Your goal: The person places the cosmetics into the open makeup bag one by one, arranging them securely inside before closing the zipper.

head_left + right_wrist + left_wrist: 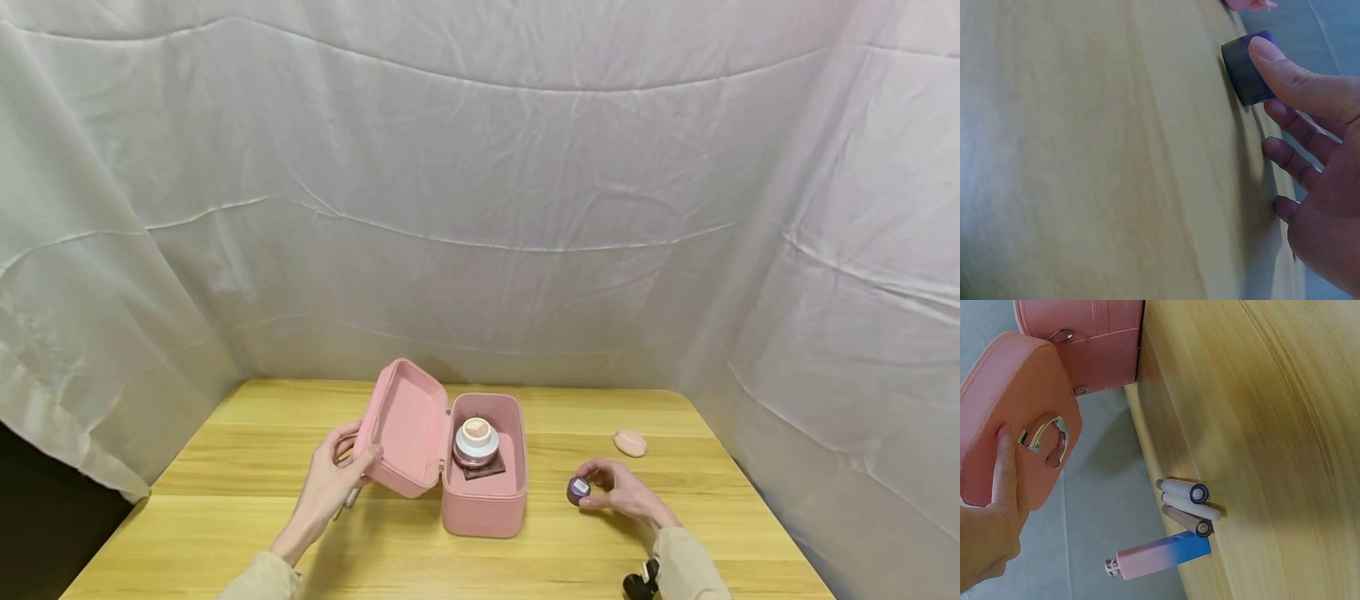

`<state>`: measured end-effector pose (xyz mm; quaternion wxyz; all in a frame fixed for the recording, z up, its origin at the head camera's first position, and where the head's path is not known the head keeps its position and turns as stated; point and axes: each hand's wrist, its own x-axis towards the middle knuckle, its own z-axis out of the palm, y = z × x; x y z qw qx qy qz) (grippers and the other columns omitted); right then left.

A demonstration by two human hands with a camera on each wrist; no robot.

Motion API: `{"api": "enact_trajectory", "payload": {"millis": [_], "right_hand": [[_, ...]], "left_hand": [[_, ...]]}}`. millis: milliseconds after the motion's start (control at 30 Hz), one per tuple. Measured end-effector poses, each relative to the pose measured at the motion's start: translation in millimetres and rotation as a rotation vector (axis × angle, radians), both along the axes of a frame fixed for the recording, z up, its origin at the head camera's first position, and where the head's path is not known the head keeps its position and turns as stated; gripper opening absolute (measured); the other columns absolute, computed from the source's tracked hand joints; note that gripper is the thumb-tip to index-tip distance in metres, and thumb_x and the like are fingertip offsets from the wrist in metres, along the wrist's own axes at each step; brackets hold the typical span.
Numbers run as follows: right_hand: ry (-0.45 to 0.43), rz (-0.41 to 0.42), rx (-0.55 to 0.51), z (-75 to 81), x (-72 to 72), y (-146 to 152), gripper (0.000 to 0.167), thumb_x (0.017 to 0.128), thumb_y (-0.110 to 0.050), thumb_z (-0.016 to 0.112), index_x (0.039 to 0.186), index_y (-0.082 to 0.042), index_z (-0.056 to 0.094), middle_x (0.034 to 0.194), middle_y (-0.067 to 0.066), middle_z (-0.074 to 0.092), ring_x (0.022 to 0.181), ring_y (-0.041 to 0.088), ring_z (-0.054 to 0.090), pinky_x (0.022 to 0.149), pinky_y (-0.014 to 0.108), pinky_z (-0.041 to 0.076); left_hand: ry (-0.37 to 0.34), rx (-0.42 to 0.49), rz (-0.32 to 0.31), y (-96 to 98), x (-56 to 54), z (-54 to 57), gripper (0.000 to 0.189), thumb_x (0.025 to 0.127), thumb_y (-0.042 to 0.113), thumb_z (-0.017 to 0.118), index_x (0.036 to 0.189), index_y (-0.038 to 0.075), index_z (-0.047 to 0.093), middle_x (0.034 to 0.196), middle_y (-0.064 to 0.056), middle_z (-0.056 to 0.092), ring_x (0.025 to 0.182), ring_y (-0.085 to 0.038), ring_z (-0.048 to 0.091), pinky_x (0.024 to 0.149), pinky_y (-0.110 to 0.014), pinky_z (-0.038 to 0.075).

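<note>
A pink cosmetic case (483, 517) stands with its lid (411, 408) swung out to the left. My left hand (333, 475) grips that lid, thumb over its rim and fingers behind; the left wrist view shows a finger along the outside, beside a gold-coloured handle (1044, 434). Inside the case, stacked round containers (476, 446) rest on a flat brown square piece (486, 468). To the right of the case, my right hand (626, 492) pinches a small dark purple round jar (578, 490) between thumb and fingers. In the right wrist view the jar (1244, 72) is at the table surface.
A pale pink oval puff (630, 443) lies beyond my right hand. Left of the case are several slim tubes (1188, 506) and a pink-to-blue box-shaped tube (1163, 555). Near my right sleeve is a black object (640, 583). Pale curtains (480, 292) surround the wooden table (225, 475).
</note>
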<state>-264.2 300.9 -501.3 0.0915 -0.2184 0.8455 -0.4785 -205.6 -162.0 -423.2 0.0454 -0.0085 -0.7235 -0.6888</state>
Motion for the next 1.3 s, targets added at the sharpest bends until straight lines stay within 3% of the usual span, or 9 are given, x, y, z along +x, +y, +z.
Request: {"api": "enact_trajectory", "payload": {"millis": [233,400,533,767,1033,1300], "right_hand": [[0.026,-0.036,0.010,-2.7,-1.8,-0.7,0.042,0.081,-0.005,0.079,0.116,0.011,0.062,0.111,0.027,0.067,0.098,0.012,0.062,0.089,0.021,0.049],[0.053,-0.087,0.020,-3.0,-1.9,-0.5,0.040,0.082,-0.009,0.080,0.114,0.007,0.064,0.106,0.021,0.070,0.095,0.011,0.062,0.091,0.030,0.047],[0.027,-0.115,-0.017,-2.0,-2.2,0.3,0.040,0.083,-0.010,0.079,0.116,0.007,0.063,0.107,0.022,0.069,0.095,0.015,0.062,0.092,0.037,0.047],[0.003,-0.139,-0.031,1.0,-2.2,2.6,0.043,0.084,-0.012,0.078,0.118,0.008,0.062,0.110,0.023,0.068,0.095,0.017,0.064,0.087,0.025,0.051],[0.068,-0.163,0.007,8.6,-1.0,5.1,0.044,0.085,-0.016,0.078,0.120,0.006,0.064,0.109,0.021,0.070,0.096,0.011,0.064,0.090,0.031,0.052],[0.118,-0.117,-0.113,14.5,-1.6,6.9,0.039,0.086,-0.008,0.077,0.117,0.011,0.064,0.104,0.024,0.070,0.093,0.006,0.068,0.084,0.016,0.054]], "left_hand": [[-0.001,-0.005,-0.006,-0.1,-1.1,-1.0,0.060,0.096,0.009,0.065,0.147,-0.003,0.036,0.144,-0.030,0.049,0.090,0.007,0.064,0.077,-0.022,0.061],[-0.003,-0.006,-0.005,-0.6,-1.2,-1.2,0.060,0.096,0.009,0.064,0.148,-0.003,0.036,0.144,-0.030,0.049,0.090,0.007,0.064,0.077,-0.022,0.061],[0.000,-0.007,-0.005,-0.9,-1.7,-1.5,0.060,0.096,0.008,0.064,0.148,-0.003,0.036,0.145,-0.030,0.048,0.090,0.008,0.064,0.077,-0.022,0.061],[0.000,-0.004,-0.004,-0.8,-1.8,-2.0,0.060,0.096,0.008,0.064,0.148,-0.003,0.036,0.145,-0.030,0.048,0.090,0.007,0.064,0.077,-0.022,0.061],[0.001,-0.002,-0.006,-0.6,-2.1,-2.9,0.061,0.096,0.008,0.064,0.148,-0.003,0.035,0.145,-0.031,0.048,0.090,0.008,0.064,0.077,-0.023,0.061],[0.001,-0.007,-0.007,-0.5,-1.7,-3.3,0.062,0.096,0.008,0.064,0.148,-0.004,0.034,0.145,-0.032,0.047,0.091,0.008,0.064,0.078,-0.023,0.061]]}}
